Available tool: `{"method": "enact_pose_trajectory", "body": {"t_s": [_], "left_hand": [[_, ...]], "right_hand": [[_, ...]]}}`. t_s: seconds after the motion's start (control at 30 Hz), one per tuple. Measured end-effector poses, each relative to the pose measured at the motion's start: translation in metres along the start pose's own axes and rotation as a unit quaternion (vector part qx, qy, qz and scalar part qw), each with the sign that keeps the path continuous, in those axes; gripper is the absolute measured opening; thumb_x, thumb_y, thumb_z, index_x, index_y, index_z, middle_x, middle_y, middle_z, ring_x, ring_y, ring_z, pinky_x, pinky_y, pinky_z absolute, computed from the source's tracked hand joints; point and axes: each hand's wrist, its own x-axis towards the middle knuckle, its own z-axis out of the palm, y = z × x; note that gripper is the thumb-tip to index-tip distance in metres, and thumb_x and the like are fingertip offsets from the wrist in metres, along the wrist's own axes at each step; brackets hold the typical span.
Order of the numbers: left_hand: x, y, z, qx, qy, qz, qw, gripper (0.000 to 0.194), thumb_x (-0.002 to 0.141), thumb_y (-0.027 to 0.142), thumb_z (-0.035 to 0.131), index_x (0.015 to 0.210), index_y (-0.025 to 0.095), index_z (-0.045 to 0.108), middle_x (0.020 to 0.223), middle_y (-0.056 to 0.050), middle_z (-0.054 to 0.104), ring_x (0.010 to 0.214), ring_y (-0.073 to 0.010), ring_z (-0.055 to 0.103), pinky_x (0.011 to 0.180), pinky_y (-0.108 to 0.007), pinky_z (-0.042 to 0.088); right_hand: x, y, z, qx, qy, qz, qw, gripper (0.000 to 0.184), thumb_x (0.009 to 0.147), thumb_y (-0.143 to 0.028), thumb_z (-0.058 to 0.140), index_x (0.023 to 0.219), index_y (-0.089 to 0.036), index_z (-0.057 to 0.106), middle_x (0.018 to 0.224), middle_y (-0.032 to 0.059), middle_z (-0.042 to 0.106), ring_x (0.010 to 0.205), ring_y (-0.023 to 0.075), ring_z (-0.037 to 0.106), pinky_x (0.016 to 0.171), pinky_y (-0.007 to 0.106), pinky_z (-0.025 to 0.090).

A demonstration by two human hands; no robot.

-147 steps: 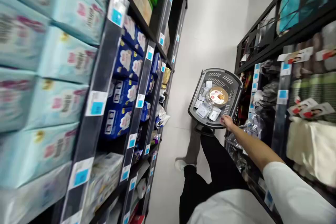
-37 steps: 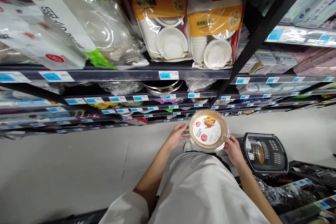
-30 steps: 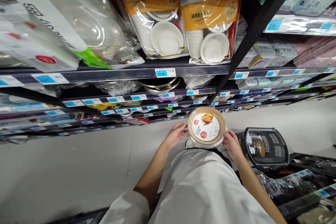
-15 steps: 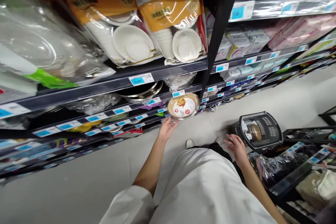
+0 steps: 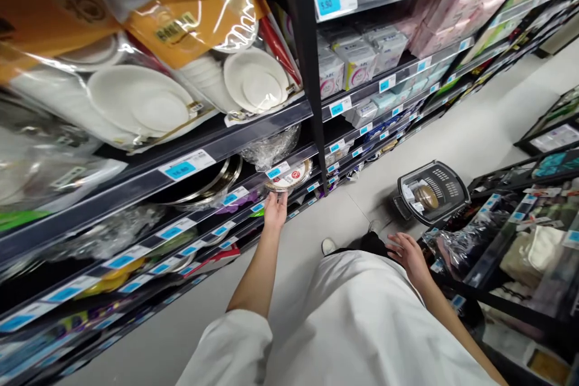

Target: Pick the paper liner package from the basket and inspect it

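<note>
Round tub (image 5: 289,176): tilted almost edge-on at 12 o'clock, against the front edge of a lower shelf (image 5: 203,217), just beside a cling-wrapped pack (image 5: 271,148).
Left hand (image 5: 275,210): fingers grasping the tub's rim from below.
Right hand (image 5: 409,255): at 1 o'clock, fingers released and spread, holding nothing.
Shopping basket (image 5: 429,192): grey, on the floor at 2 o'clock, holding 1 tan round container (image 5: 425,197) and white packets (image 5: 408,180).

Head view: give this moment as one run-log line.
left hand: holds round food container at shelf edge | right hand: open, near basket
</note>
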Motion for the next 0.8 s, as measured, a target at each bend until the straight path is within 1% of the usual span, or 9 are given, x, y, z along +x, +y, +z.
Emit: {"method": "enact_pose_trajectory", "body": {"t_s": [0.13, 0.27, 0.43, 0.57, 0.7, 0.8], "left_hand": [[0.022, 0.001, 0.014, 0.012, -0.004, 0.006, 1.000, 0.020, 0.104, 0.014, 0.046, 0.087, 0.017, 0.057, 0.102, -0.003, 0.069, 0.103, -0.0109, 0.067, 0.106, -0.031, 0.053], [0.041, 0.000, 0.026, 0.025, -0.005, 0.009, 1.000, 0.022, 0.103, 0.011, 0.045, 0.086, 0.016, 0.057, 0.106, -0.004, 0.069, 0.104, -0.0104, 0.067, 0.104, -0.030, 0.054], [0.062, 0.002, 0.037, 0.044, -0.011, 0.006, 0.999, 0.019, 0.101, 0.006, 0.046, 0.095, 0.015, 0.062, 0.117, -0.007, 0.068, 0.113, -0.0120, 0.065, 0.102, -0.027, 0.055], [0.076, 0.005, 0.042, 0.060, -0.004, -0.007, 0.998, 0.020, 0.100, 0.005, 0.045, 0.107, 0.013, 0.062, 0.121, -0.010, 0.066, 0.119, -0.0141, 0.062, 0.102, -0.027, 0.054], [0.081, 0.007, 0.044, 0.084, 0.010, -0.014, 0.996, 0.026, 0.101, 0.005, 0.041, 0.118, 0.012, 0.060, 0.125, -0.013, 0.064, 0.124, -0.0152, 0.059, 0.103, -0.028, 0.053], [0.081, 0.005, 0.043, 0.106, 0.013, -0.016, 0.994, 0.025, 0.100, 0.005, 0.043, 0.117, 0.011, 0.061, 0.124, -0.014, 0.064, 0.123, -0.0156, 0.061, 0.103, -0.028, 0.054]], "right_hand": [[-0.005, 0.008, -0.003, -0.002, 0.002, 0.013, 1.000, 0.052, 0.058, -0.049, 0.091, 0.093, -0.022, 0.061, 0.102, 0.0073, 0.077, 0.079, 0.0234, 0.074, 0.063, 0.031, 0.061], [-0.007, 0.012, -0.006, -0.008, 0.010, 0.025, 1.000, 0.045, 0.064, -0.045, 0.087, 0.093, -0.023, 0.061, 0.103, 0.0069, 0.077, 0.081, 0.0223, 0.074, 0.065, 0.030, 0.061], [-0.006, 0.014, -0.009, -0.007, 0.017, 0.028, 0.999, 0.036, 0.071, -0.040, 0.083, 0.094, -0.023, 0.061, 0.101, 0.0063, 0.077, 0.078, 0.0215, 0.074, 0.064, 0.029, 0.061], [-0.007, 0.016, -0.012, -0.003, 0.017, 0.028, 0.999, 0.038, 0.072, -0.040, 0.083, 0.095, -0.023, 0.059, 0.093, 0.0056, 0.077, 0.070, 0.0188, 0.072, 0.065, 0.028, 0.060], [-0.008, 0.018, -0.016, 0.005, 0.021, 0.027, 0.999, 0.039, 0.071, -0.041, 0.084, 0.096, -0.023, 0.059, 0.093, 0.0067, 0.076, 0.070, 0.0187, 0.072, 0.064, 0.027, 0.060], [-0.008, 0.019, -0.018, 0.006, 0.027, 0.029, 0.999, 0.037, 0.073, -0.041, 0.083, 0.096, -0.023, 0.060, 0.094, 0.0071, 0.076, 0.071, 0.0186, 0.072, 0.064, 0.027, 0.060]]}}
